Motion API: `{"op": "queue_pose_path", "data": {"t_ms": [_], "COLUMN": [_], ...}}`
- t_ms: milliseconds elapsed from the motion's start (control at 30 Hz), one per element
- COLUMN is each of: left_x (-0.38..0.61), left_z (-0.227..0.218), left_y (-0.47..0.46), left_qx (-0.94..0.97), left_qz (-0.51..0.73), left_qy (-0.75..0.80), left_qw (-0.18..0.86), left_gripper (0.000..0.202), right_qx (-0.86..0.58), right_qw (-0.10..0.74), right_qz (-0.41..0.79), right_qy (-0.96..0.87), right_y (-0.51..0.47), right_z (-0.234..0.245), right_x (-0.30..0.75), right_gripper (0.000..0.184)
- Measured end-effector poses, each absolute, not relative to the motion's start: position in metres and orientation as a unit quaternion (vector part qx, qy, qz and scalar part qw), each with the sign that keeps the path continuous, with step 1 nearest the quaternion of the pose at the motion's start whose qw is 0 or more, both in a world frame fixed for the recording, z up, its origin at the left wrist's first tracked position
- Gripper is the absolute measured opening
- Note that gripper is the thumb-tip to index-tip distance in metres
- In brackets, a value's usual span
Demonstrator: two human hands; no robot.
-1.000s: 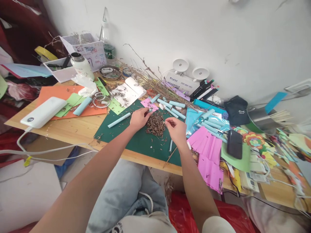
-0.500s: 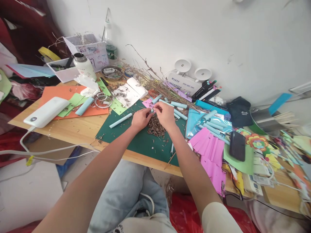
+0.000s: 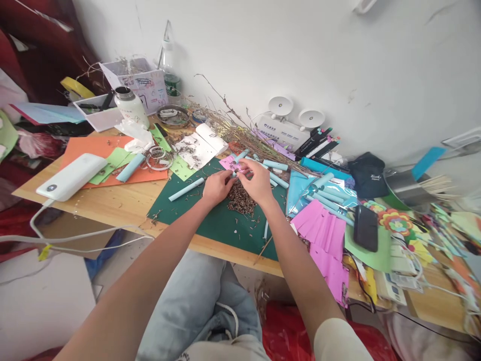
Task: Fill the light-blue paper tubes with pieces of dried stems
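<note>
Both hands meet over the green mat (image 3: 180, 205), just behind a heap of brown dried plant bits (image 3: 242, 199). My left hand (image 3: 217, 187) is closed round a light-blue paper tube (image 3: 234, 174), of which only the end shows. My right hand (image 3: 258, 181) is pinched beside that end; whatever sits in its fingertips is too small to make out. Behind the fingers lies a pink paper piece (image 3: 227, 162) sprinkled with brown crumbs. Another light-blue tube (image 3: 186, 189) rests on the mat left of my left hand, and several more lie beyond my right hand.
Long dried stems (image 3: 244, 131) lie along the wall before a white router (image 3: 281, 131). A white power bank (image 3: 72, 176) and an open white bottle (image 3: 131, 106) stand left. Pleated pink paper (image 3: 319, 225), a dark phone (image 3: 366, 228) and a blue packet (image 3: 300, 188) lie right.
My right fingers have shifted slightly at the tube's end, and a little less of the tube shows. My left hand stays nearly still. The camera view has moved slightly.
</note>
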State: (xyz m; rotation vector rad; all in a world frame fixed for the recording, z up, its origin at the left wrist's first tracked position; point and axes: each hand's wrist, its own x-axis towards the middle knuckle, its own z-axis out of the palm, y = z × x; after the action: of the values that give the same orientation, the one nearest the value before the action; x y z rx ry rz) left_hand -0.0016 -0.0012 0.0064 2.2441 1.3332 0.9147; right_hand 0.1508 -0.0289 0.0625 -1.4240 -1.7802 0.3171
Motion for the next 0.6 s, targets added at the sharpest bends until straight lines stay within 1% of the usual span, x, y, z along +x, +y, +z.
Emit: {"op": "queue_pose_path", "data": {"t_ms": [33,167,333,500,600], "left_x": [-0.0017,-0.002,-0.0021,-0.0022,-0.0021], "left_z": [0.0065,0.0057,0.005,0.0052,0.0053], "left_y": [-0.0011,-0.0006,-0.0004,-0.0004,-0.0008], "left_qx": [0.798,0.8,0.798,0.797,0.798], "left_qz": [0.325,0.322,0.318,0.327,0.322], "left_qy": [0.473,0.472,0.475,0.47,0.471], "left_qw": [0.186,0.184,0.193,0.192,0.192], "left_gripper": [0.02,0.021,0.018,0.018,0.016], "right_qx": [-0.565,-0.568,-0.559,-0.578,-0.586], "right_qw": [0.398,0.38,0.354,0.398,0.38], "right_qz": [0.131,0.108,0.101,0.146,0.134], "right_qy": [-0.711,-0.722,-0.743,-0.697,-0.703], "right_y": [-0.028,-0.027,-0.029,-0.0303,-0.0311], "right_z": [0.0616,0.0575,0.0578,0.0568,0.0543], "right_x": [0.1508,0.1502,0.1515,0.1508,0.1474], "right_gripper": [0.031,0.013,0.015,0.023,0.016]}}
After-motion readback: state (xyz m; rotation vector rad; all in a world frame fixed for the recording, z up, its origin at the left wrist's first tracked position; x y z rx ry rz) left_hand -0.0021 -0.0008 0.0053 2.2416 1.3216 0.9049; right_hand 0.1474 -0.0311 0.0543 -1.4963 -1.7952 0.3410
